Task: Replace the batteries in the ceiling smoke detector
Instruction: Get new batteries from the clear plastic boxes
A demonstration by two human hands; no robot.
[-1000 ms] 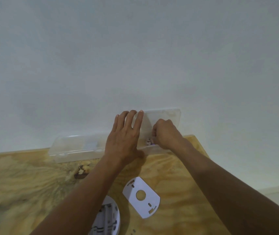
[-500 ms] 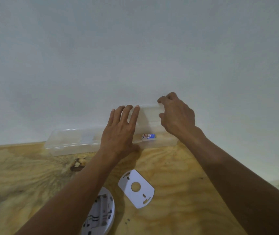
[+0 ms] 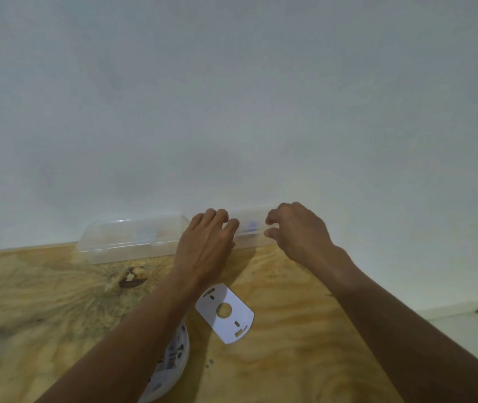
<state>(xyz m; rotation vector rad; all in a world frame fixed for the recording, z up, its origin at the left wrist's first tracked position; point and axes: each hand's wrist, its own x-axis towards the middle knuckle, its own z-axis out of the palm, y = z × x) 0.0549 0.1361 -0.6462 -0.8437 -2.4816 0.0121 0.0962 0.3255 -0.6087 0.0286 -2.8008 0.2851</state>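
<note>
A long clear plastic box [image 3: 133,239] lies along the table's far edge against the wall, its lid down. Something small and bluish [image 3: 250,226] shows through its right part. My left hand [image 3: 205,245] lies over the middle of the box, fingers curled on its top. My right hand [image 3: 298,231] is at the box's right end, thumb and fingers pinched around the lid's edge. The round white smoke detector [image 3: 173,362] lies open side up near the front, half hidden under my left forearm. Its flat white cover plate [image 3: 226,312] lies beside it.
The plywood table [image 3: 290,359] has a dark knot [image 3: 131,279] left of my left wrist. A plain white wall [image 3: 232,112] rises right behind the box. Pale floor [image 3: 470,324] shows beyond the table's right edge.
The right hand held the lid of the box's right part raised half a second ago; the lid is now down. The left hand stayed on the box.
</note>
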